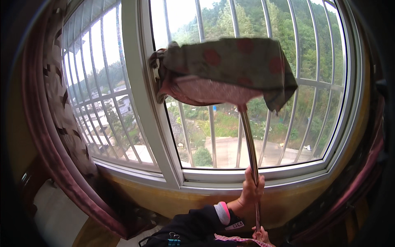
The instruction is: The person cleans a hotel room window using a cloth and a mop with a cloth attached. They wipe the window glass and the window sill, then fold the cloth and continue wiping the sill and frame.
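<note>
My left hand grips a shiny metal pole partway up, in front of the window sill. Lower on the same pole, near the picture's bottom edge, my right hand holds its end. At the top of the pole is a wide pink head, with a grey-green cloth with red dots draped over it. Both are raised before the right window pane, the cloth's left end against or close to the window frame. Whether the cloth touches the glass, I cannot tell.
Metal bars stand outside the glass. A reddish curtain with a patterned sheer one hangs at the left, another curtain at the right. A teal binder clip and a pink checked strap lie near my sleeve.
</note>
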`<action>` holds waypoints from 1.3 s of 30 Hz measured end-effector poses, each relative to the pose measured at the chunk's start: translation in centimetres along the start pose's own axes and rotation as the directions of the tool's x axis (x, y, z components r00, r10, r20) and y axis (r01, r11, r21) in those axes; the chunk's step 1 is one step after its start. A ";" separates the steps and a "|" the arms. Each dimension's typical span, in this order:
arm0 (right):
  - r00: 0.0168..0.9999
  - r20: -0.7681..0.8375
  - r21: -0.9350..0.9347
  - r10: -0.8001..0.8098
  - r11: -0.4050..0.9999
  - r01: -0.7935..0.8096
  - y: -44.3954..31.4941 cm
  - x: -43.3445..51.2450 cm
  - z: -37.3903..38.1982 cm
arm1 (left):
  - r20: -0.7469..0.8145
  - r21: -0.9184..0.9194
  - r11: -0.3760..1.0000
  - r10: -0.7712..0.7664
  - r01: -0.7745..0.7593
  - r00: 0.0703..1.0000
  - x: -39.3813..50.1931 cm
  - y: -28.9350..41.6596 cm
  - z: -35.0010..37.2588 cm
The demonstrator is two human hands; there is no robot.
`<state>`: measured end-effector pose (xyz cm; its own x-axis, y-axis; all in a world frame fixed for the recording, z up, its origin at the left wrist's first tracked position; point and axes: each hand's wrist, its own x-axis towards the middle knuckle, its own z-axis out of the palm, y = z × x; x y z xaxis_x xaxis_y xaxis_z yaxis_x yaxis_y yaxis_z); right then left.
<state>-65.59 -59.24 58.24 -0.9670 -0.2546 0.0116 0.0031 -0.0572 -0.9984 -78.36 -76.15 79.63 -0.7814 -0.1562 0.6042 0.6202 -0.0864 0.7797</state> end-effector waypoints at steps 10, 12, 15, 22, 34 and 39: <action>0.981 -0.133 -0.179 0.143 0.970 -0.166 6.6 -7.2 -3.5 | 0.104 -0.030 0.959 -0.279 0.283 0.955 -7.0 0.2 1.0; 0.999 -0.052 -0.199 0.003 0.980 -0.014 5.3 -6.3 -2.7 | 0.087 -0.024 0.973 -0.227 0.230 0.970 -5.2 1.1 0.8; 0.968 -0.045 -0.285 -0.247 0.932 0.225 0.9 -3.1 -0.1 | 0.081 0.075 0.992 -0.103 0.097 0.991 -0.4 3.7 0.3; 0.930 -0.032 -0.012 -0.366 0.931 0.365 -14.5 6.6 7.2 | 0.134 0.132 0.955 0.247 -0.265 0.960 15.8 15.1 -0.5; 0.884 -0.179 -0.004 -0.432 0.899 0.439 -17.3 7.0 8.1 | 0.146 0.939 -0.060 0.962 -0.338 0.233 29.4 29.0 -14.1; 0.859 -0.200 -0.168 -0.471 0.881 0.443 -14.4 4.7 5.7 | 0.084 0.985 0.012 0.836 -0.171 0.543 32.8 23.8 -16.6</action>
<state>-68.69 -65.15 72.98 -0.8833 0.0012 0.4687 -0.4687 -0.0013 -0.8833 -88.07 -99.70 115.28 0.0887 -0.0747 0.9933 0.0728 0.9950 0.0683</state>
